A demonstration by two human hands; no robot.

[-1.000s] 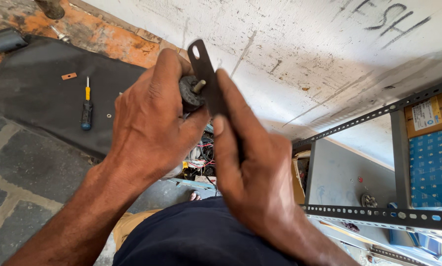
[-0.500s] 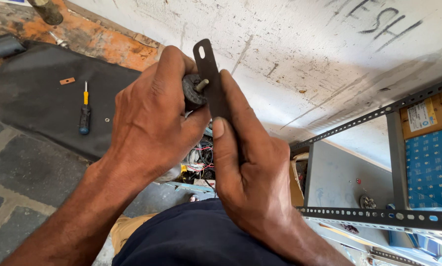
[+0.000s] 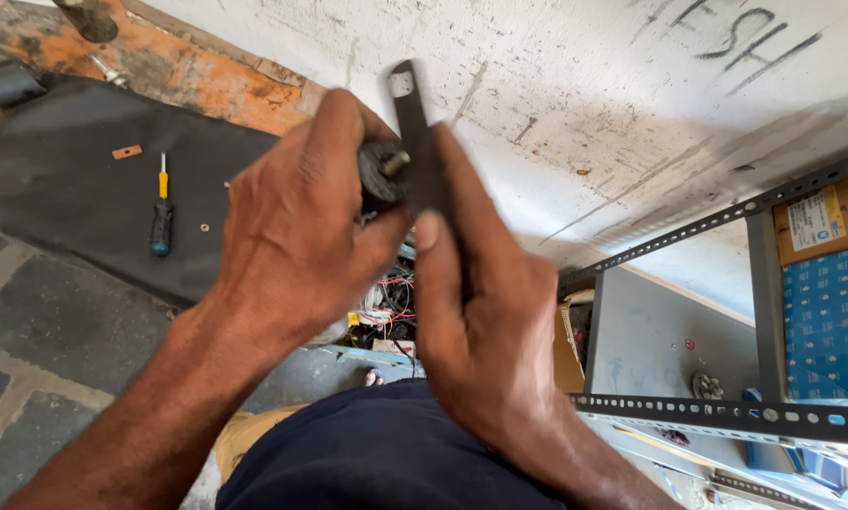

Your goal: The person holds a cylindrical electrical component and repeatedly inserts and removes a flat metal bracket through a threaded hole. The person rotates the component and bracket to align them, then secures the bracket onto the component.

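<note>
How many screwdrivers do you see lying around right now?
1: a yellow-shafted screwdriver with a dark blue handle lies on the black mat, left of the left hand. Others may be hidden behind the hands.

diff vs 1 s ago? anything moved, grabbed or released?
Nothing grabbed or released. The left hand still grips the dark round part and the right hand still holds the flat dark metal bar against it. The small shaft on the round part now sits closer to the bar's edge. The view drifted slightly. The screwdriver lies unmoved on the black mat.
</note>
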